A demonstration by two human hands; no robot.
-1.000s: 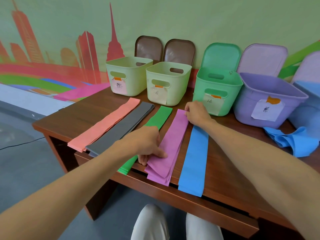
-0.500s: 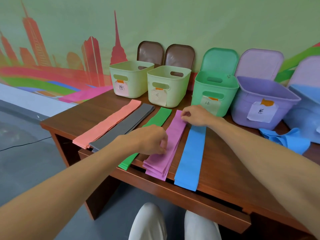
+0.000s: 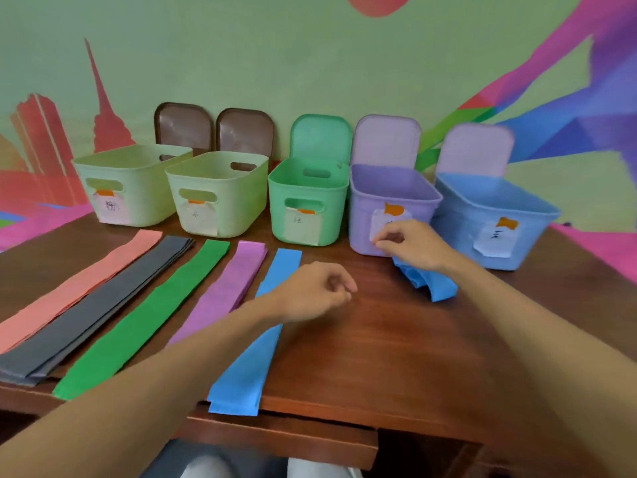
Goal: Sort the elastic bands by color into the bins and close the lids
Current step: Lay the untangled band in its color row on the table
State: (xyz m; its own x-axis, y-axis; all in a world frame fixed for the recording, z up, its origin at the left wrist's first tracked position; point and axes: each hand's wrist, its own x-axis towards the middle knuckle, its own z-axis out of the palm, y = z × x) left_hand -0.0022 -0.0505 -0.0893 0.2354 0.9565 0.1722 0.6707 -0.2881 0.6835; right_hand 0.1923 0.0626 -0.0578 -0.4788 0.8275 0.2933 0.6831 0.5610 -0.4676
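Note:
Five flat stacks of bands lie side by side on the wooden table (image 3: 396,357): pink (image 3: 79,288), grey (image 3: 103,305), green (image 3: 155,315), purple (image 3: 227,288) and blue (image 3: 272,281). A crumpled pile of blue bands (image 3: 431,284) lies in front of the purple bin (image 3: 389,198). My right hand (image 3: 410,246) hovers over that pile with fingers curled; no band shows in its grip. My left hand (image 3: 313,291) floats loosely curled above the blue stack, holding nothing. Behind stand two cream bins (image 3: 127,177) (image 3: 220,188), a green bin (image 3: 306,191) and a blue bin (image 3: 493,215).
All lids stand upright against the mural wall: two brown lids (image 3: 182,127) (image 3: 246,131), a green lid (image 3: 320,136), and two lilac lids (image 3: 387,139) (image 3: 475,150). Each bin carries a paper label. The table's front edge and my knees are below.
Both hands left the purple stack and moved right. The right hand went to the crumpled blue pile, the left over the blue stack. The view shifted right and up.

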